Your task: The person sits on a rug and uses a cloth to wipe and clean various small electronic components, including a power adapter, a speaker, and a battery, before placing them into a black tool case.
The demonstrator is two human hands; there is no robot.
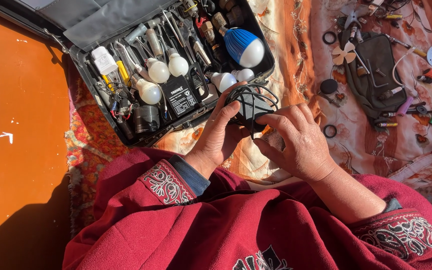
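Over the lap, left hand [221, 132] cradles a black adapter [250, 107], steadying it; right hand [298, 142] pinches its coiled cable [256, 92]; open toolcase [261, 70] lies just beyond.

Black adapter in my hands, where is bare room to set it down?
Bare: orange floor left of the toolbox; patterned cloth between toolbox and black pouch. Crowded: inside the toolbox, around the pouch.
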